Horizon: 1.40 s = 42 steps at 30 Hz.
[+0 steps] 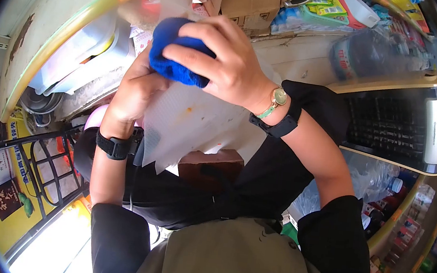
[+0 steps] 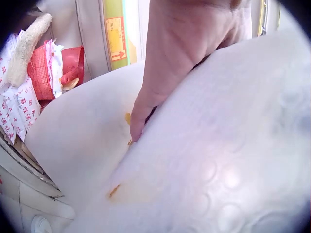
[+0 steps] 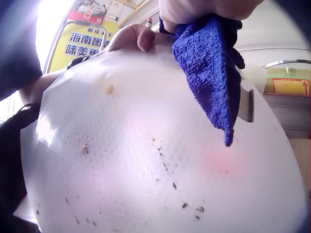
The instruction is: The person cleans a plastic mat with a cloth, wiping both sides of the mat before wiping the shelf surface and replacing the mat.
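Observation:
My right hand holds a bunched blue terry cloth, fingers spread over it, near the top of a translucent white plastic sheet. A loose corner of the blue cloth hangs down in front of the sheet in the right wrist view. Beside the cloth, my left hand grips the sheet; in the left wrist view the left hand pinches it along a fold. The dimpled sheet bears dark specks and a brownish spot, and it hangs over the person's lap.
A black heater-like appliance stands at the right, with bottles below it. Shelves hold a cardboard box and a large plastic water bottle. To the left are a metal rack frame and a curved counter edge.

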{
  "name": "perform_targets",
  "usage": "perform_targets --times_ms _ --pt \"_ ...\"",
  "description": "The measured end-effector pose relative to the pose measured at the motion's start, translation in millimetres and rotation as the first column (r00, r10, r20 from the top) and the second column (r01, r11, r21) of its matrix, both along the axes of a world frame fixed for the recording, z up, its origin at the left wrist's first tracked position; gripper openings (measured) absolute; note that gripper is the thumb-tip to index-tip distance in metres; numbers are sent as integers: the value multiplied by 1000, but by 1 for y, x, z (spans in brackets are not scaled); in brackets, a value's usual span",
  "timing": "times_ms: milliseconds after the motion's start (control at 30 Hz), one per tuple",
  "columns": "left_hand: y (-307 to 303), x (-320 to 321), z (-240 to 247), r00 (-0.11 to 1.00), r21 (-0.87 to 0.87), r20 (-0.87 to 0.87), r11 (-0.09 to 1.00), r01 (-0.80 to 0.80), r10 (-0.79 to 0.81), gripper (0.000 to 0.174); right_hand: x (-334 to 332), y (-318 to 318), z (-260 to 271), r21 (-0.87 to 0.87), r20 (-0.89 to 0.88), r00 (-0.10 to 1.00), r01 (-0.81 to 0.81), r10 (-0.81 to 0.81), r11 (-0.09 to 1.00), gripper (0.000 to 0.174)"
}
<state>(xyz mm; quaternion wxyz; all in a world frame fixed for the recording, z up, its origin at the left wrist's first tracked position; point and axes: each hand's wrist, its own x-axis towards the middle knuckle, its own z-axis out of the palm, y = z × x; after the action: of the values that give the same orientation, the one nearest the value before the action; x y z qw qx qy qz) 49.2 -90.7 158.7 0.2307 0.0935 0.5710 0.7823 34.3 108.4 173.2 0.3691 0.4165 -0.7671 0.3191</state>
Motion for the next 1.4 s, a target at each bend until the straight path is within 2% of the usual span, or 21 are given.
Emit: perform_targets --times_ms 67,133,167,300,367,433,533,633,700,767,833,867,933,967,1067,1100,1167,1233,1300,1333,1400 --pt "3 0 1 999 -15 39 1000 19 -19 80 -4 1 1 -18 1 999 55 -55 998 43" --pt "21 4 15 996 206 -93 978 14 6 88 -9 5 5 -29 22 990 140 -139 990 50" --pt "23 3 20 996 207 -93 978 15 5 88 -16 8 4 -20 -19 985 171 -171 985 43" --pt "24 1 25 999 310 13 949 -49 47 90 -15 7 1 -43 40 990 135 -133 990 43" --pt "13 -7 17 996 215 60 973 -84 73 88 -7 5 -1 51 77 994 77 -81 996 51" --pt "14 -9 20 990 190 25 971 -141 139 85 1 -5 -10 134 -33 999 15 -11 991 49" --pt "12 -7 20 991 182 26 974 -135 132 85 0 -1 -6 131 19 1000 -27 24 991 49" --pt "14 2 22 995 225 43 970 -95 88 86 2 10 6 75 137 991 -14 3 997 46" --pt "15 3 25 995 360 71 929 -90 69 88 1 12 8 46 145 989 0 -7 999 44" --pt "11 -1 21 997 341 30 937 -78 72 86 1 6 2 61 145 989 22 -31 998 43" --pt "10 -4 18 986 511 164 852 -112 31 69 2 1 -6 78 146 988 47 -58 996 42" --pt "11 -3 17 986 511 165 852 -112 31 69 3 -2 -8 50 157 987 23 -31 998 42" --pt "15 -10 14 977 590 214 797 -132 3 47 -2 -3 -10 4 168 986 -23 22 1000 47" --pt "16 -10 10 976 590 217 796 -132 2 47 -1 -4 -11 4 170 985 -22 21 1000 47" --pt "16 -7 3 944 409 274 866 -288 185 37 8 -6 -11 -27 204 959 -195 196 980 55" --pt "12 -9 0 944 409 274 866 -289 185 37 10 -5 -11 -1 208 955 -215 211 977 58" --pt "3 -13 -4 964 422 258 891 -167 59 43 7 -4 -12 6 194 948 -257 251 966 54" --pt "7 -11 -2 960 376 267 908 -185 86 46 4 1 -14 48 188 941 -295 281 954 51" --pt "26 -5 14 943 303 258 910 -284 209 45 5 4 -15 89 179 931 -336 317 938 48" --pt "22 -6 10 957 340 262 916 -211 123 51 7 4 -15 117 172 928 -352 330 929 45" --pt "27 -6 12 963 338 218 914 -226 158 51 6 8 -14 175 147 933 -352 329 920 43"
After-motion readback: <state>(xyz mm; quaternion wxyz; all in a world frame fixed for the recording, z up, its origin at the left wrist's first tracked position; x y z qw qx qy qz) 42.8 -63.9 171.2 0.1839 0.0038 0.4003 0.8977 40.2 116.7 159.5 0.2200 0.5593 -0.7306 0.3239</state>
